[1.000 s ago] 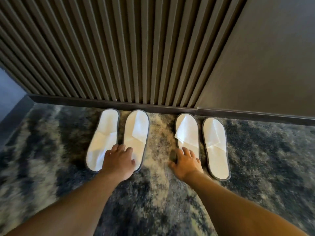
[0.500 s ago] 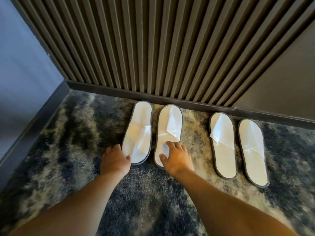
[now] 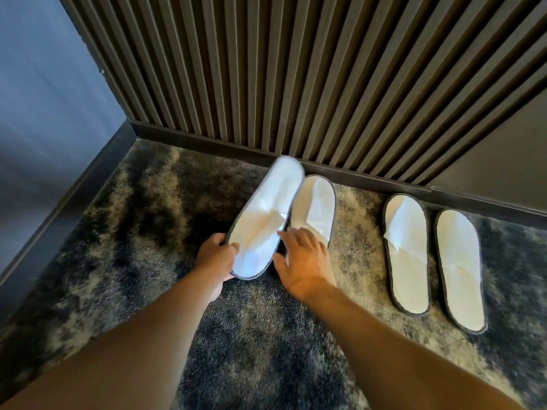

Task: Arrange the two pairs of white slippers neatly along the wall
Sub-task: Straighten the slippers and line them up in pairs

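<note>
Two pairs of white slippers with dark rims lie toe-first at the slatted wall (image 3: 296, 84). My left hand (image 3: 216, 258) grips the heel of the leftmost slipper (image 3: 263, 220), which is lifted and tilted, its toe overlapping its neighbour. My right hand (image 3: 302, 258) rests with spread fingers on the heel of the second slipper (image 3: 315, 208), flat on the carpet. The right pair, third slipper (image 3: 407, 253) and fourth slipper (image 3: 460, 270), lies side by side, untouched.
Mottled dark and beige carpet (image 3: 148, 232) covers the floor. A dark baseboard (image 3: 384, 180) runs under the slatted wall. A blue-grey side wall (image 3: 44, 113) meets it in a corner at the left.
My left hand has taken hold of the leftmost slipper's heel and lifted it, tilting it over its neighbour. My right hand stays on the second slipper. The view shifted further left.
</note>
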